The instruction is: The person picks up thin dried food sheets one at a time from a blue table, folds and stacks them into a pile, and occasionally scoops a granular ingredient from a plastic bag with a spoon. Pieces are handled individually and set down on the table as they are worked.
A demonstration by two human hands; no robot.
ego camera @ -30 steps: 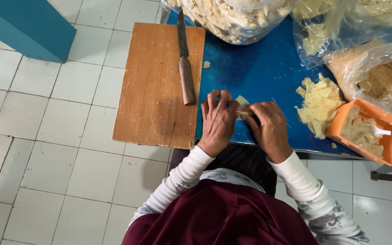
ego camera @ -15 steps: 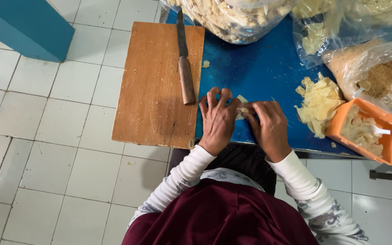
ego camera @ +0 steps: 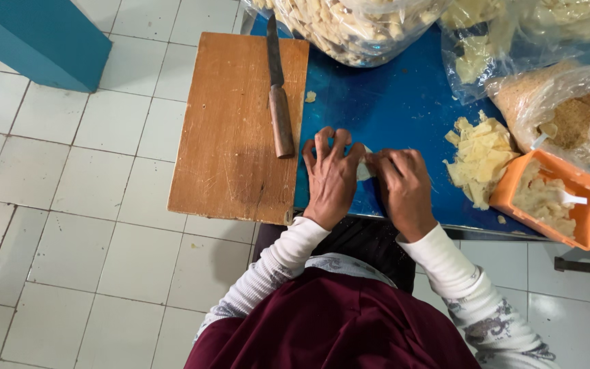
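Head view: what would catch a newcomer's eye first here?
The two hands meet at the middle of the blue table: the left hand and right hand pinch a small pale wrapper piece between them. To the left, a knife lies on a wooden cutting board. On the right sit a pile of pale wrappers and an orange tub, with clear bags behind.

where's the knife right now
In the head view the knife lies on the right edge of the wooden cutting board, just up and left of the left hand, touched by neither hand.
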